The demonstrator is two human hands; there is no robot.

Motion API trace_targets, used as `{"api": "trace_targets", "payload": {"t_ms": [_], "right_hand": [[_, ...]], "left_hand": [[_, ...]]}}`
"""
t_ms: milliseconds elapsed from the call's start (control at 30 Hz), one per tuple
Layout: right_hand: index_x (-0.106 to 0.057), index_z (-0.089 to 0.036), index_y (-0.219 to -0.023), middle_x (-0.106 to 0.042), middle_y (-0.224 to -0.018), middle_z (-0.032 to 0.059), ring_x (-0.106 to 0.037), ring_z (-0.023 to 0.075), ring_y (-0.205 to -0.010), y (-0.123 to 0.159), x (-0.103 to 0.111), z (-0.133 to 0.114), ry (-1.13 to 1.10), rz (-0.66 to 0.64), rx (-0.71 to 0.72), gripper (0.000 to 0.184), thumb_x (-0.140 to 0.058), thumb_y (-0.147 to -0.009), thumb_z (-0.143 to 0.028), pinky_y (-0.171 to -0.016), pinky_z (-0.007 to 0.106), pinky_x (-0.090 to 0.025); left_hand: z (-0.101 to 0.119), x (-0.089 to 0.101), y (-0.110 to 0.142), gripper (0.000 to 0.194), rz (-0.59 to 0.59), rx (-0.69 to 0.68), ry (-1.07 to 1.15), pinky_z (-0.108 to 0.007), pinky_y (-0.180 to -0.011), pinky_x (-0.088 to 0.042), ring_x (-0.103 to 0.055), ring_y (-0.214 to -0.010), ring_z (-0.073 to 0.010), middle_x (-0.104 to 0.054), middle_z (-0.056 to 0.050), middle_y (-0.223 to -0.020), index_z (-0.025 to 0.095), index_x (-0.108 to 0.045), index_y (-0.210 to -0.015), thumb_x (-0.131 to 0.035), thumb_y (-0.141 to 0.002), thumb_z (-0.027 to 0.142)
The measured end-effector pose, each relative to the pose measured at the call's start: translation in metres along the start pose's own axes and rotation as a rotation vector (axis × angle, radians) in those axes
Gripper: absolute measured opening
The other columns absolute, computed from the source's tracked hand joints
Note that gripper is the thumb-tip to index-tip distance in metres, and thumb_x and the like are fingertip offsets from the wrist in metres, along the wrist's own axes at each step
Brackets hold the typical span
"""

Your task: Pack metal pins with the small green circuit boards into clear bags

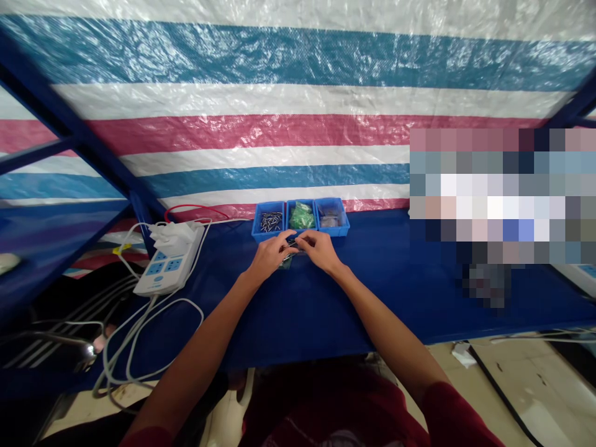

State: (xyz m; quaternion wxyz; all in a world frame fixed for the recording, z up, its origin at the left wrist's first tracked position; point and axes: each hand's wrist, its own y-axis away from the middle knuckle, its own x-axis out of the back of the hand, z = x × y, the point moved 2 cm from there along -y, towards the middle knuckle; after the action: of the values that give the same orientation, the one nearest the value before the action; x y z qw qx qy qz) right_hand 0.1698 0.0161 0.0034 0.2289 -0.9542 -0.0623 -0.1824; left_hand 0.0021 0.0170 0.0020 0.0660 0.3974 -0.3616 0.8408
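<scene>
My left hand (271, 254) and my right hand (320, 249) meet above the blue table, just in front of three small blue bins. Both have thumb and fingers pinched together around something small and thin between them, too small to name. Below the left fingertips lies a small dark greenish piece (285, 263), partly hidden by the hand. The left bin (261, 236) holds many short metal pin-like parts (270, 221). Green plastic packets (302, 216) fill the middle bin. In the right bin (342, 231) are clear plastic bags (330, 217).
On the left of the blue table (298, 316) lies a white power strip (161, 273) with plugs and looped white cables (135, 335). A striped plastic sheet (279, 136) hangs behind, between blue frame bars (84, 143). A pixelated patch covers the right side.
</scene>
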Motion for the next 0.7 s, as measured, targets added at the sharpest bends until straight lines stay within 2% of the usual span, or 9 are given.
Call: {"api": "trace_targets", "payload": {"t_ms": [133, 233, 300, 367, 467, 567, 700], "right_hand": [[-0.061, -0.017, -0.072, -0.057, -0.062, -0.0009, -0.048, 0.0119, -0.057, 0.0, 0.001, 0.0, 0.026, 0.052, -0.015, 0.03, -0.05, -0.089, -0.04, -0.058, 0.023, -0.036], [-0.058, -0.018, -0.069, -0.052, -0.058, -0.0023, -0.046, 0.0117, -0.055, 0.001, 0.002, -0.001, 0.018, 0.089, -0.056, 0.035, -0.047, -0.091, -0.043, -0.058, 0.023, -0.036], [-0.058, -0.018, -0.068, -0.051, -0.057, -0.0024, -0.047, 0.0118, -0.054, 0.001, 0.003, -0.002, 0.026, 0.078, -0.074, 0.038, -0.044, -0.092, -0.044, -0.057, 0.023, -0.037], [-0.06, -0.018, -0.072, -0.056, -0.061, -0.0013, -0.049, 0.012, -0.055, -0.002, 0.006, -0.003, 0.051, 0.062, -0.058, 0.035, -0.044, -0.092, -0.042, -0.058, 0.024, -0.038], [-0.064, -0.018, -0.083, -0.065, -0.077, 0.0017, -0.055, 0.0132, -0.063, -0.01, 0.011, -0.004, 0.068, 0.034, 0.031, 0.022, -0.051, -0.09, -0.035, -0.062, 0.024, -0.042], [-0.064, -0.018, -0.08, -0.066, -0.079, 0.0028, -0.059, 0.0149, -0.07, -0.019, 0.015, -0.002, 0.074, 0.022, 0.078, 0.014, -0.055, -0.087, -0.027, -0.066, 0.025, -0.044], [-0.064, -0.018, -0.08, -0.066, -0.076, 0.0015, -0.058, 0.0129, -0.062, -0.023, 0.016, 0.002, 0.044, -0.035, 0.066, 0.009, -0.058, -0.084, -0.023, -0.065, 0.024, -0.045]], "left_hand": [[0.007, 0.002, 0.001, 0.037, 0.109, 0.013, 0.036, -0.022, -0.068, -0.05, -0.063, -0.064, -0.0124, -0.068, 0.0, -0.07, 0.019, -0.063, -0.114, -0.058, -0.088, 0.045], [0.012, 0.003, 0.002, 0.024, 0.247, 0.073, 0.133, -0.024, -0.069, -0.052, -0.066, -0.067, -0.0135, -0.072, -0.003, -0.079, 0.018, -0.069, -0.096, -0.056, -0.09, 0.037], [0.012, 0.003, 0.0, 0.023, 0.293, 0.131, 0.199, -0.024, -0.064, -0.052, -0.065, -0.062, -0.0131, -0.072, -0.003, -0.076, 0.017, -0.07, -0.087, -0.054, -0.091, 0.033], [0.01, 0.003, -0.004, 0.022, 0.276, 0.178, 0.223, -0.022, -0.058, -0.049, -0.061, -0.055, -0.0118, -0.069, -0.001, -0.068, 0.017, -0.068, -0.081, -0.054, -0.09, 0.032], [0.007, 0.005, -0.016, 0.028, 0.19, 0.196, 0.175, -0.021, -0.055, -0.044, -0.055, -0.049, -0.0096, -0.061, 0.003, -0.055, 0.018, -0.063, -0.069, -0.052, -0.09, 0.032], [0.006, 0.007, -0.027, 0.039, 0.105, 0.168, 0.142, -0.021, -0.055, -0.04, -0.051, -0.047, -0.009, -0.053, 0.004, -0.049, 0.018, -0.053, -0.057, -0.05, -0.091, 0.036], [0.008, 0.006, -0.031, 0.046, 0.163, 0.215, 0.154, -0.022, -0.053, -0.037, -0.048, -0.045, -0.009, -0.047, 0.004, -0.044, 0.018, -0.046, -0.052, -0.046, -0.093, 0.039]]}}
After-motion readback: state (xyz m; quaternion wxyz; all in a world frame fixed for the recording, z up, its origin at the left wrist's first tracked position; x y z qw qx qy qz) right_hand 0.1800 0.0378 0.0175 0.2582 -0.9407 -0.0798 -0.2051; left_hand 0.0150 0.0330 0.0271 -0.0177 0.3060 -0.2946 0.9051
